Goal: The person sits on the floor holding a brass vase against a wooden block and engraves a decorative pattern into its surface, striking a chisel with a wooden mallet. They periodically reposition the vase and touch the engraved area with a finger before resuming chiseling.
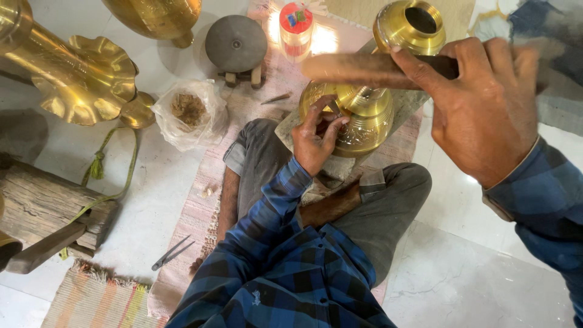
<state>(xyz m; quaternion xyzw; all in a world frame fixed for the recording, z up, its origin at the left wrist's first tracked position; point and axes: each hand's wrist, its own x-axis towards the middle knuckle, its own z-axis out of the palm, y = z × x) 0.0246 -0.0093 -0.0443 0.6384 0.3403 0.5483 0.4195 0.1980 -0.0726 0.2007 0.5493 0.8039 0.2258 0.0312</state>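
A round, engraved brass vessel (358, 121) is propped on a flat grey stone slab (408, 104) resting across the seated person's knees. The left hand (316, 136) is pressed to the vessel's near side, fingers pinched together on a small tool that cannot be made out. The right hand (483, 109) is raised above it, fingers clamped round a brown wooden mallet handle (370, 68), blurred by motion.

Risks, as judged: a blow landing off the tool could catch the left fingertips or dent the polished wall; the vessel is only steadied by hand, so it could roll off the slab.

Containers: a clear plastic bag (189, 115) is seen open on the floor, holding brownish crumbly matter. A clear jar with red lid (296, 29) holds small coloured items, not identifiable. The vessel's mouth (420, 19) appears dark and empty.
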